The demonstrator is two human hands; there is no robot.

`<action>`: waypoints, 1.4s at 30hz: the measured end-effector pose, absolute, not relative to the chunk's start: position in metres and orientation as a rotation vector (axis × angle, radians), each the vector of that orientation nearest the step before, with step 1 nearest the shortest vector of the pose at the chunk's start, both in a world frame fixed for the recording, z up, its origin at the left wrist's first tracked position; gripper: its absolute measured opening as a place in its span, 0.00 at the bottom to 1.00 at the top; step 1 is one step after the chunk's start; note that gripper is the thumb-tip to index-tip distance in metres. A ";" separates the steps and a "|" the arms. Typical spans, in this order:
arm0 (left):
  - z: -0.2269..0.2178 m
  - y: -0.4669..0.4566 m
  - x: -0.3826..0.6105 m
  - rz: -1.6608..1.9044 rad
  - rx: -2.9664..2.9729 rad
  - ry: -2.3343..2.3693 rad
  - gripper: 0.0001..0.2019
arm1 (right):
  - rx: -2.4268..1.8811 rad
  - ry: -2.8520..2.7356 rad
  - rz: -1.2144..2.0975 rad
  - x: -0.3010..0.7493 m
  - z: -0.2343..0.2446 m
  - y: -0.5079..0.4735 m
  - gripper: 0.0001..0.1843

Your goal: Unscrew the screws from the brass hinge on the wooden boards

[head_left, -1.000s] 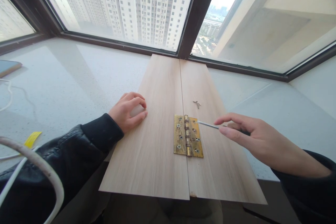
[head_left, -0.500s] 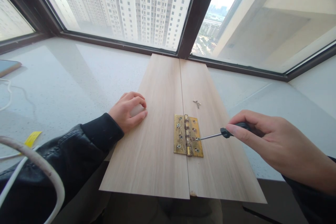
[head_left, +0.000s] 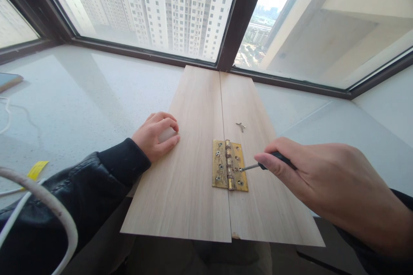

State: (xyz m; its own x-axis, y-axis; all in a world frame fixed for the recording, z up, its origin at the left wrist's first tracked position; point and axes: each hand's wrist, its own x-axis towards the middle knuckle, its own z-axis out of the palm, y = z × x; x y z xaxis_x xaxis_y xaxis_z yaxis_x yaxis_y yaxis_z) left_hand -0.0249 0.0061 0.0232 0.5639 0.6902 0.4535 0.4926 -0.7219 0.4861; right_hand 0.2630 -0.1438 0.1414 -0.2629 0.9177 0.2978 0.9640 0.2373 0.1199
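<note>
My right hand [head_left: 322, 176] grips the dark handle of a screwdriver [head_left: 250, 166]. The screwdriver's tip touches the head of a screw in the right leaf of a brass hinge [head_left: 229, 165]. That worn hinge lies across the seam between two pale wooden boards, with screws in both leaves. My left hand [head_left: 158, 135] rests on the left board [head_left: 187, 197] near its outer edge, fingers curved and thumb apart from them. A pale patch shows in that gap; I cannot tell what it is. A few loose screws [head_left: 240, 127] lie on the right board [head_left: 274, 210] above the hinge.
Both boards lie on a white speckled sill [head_left: 97, 90], overhang its front edge and reach the dark window frame [head_left: 145, 53]. White cables [head_left: 61, 210] with a yellow tag [head_left: 38, 170] cross at the left. The corner of a flat device [head_left: 9, 80] shows at far left.
My right hand has moved left and nearer the hinge, and its grip on the screwdriver has turned. The tip stays at the same screw. My left hand keeps its place on the board.
</note>
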 end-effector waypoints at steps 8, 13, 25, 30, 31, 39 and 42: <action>0.022 0.006 -0.025 0.930 2.493 0.978 0.07 | -1.571 -2.538 0.021 0.257 0.146 -0.134 0.19; 0.023 0.006 -0.024 0.922 2.482 0.982 0.08 | -1.500 -2.551 0.144 0.266 0.149 -0.131 0.15; 0.024 0.005 -0.024 0.904 2.488 1.001 0.08 | -1.319 -1.135 0.695 0.219 0.096 -0.142 0.04; 0.024 0.005 -0.025 0.895 2.480 0.986 0.08 | -1.046 -1.096 0.838 0.212 0.096 -0.132 0.04; 0.024 0.005 -0.025 0.895 2.478 0.982 0.08 | -1.032 -1.158 0.955 0.215 0.099 -0.130 0.03; 0.024 0.005 -0.025 0.897 2.473 0.991 0.08 | -0.972 -1.196 1.124 0.227 0.098 -0.122 0.04; 0.025 0.005 -0.025 0.902 2.477 0.982 0.08 | -1.176 -1.176 0.851 0.222 0.091 -0.136 0.05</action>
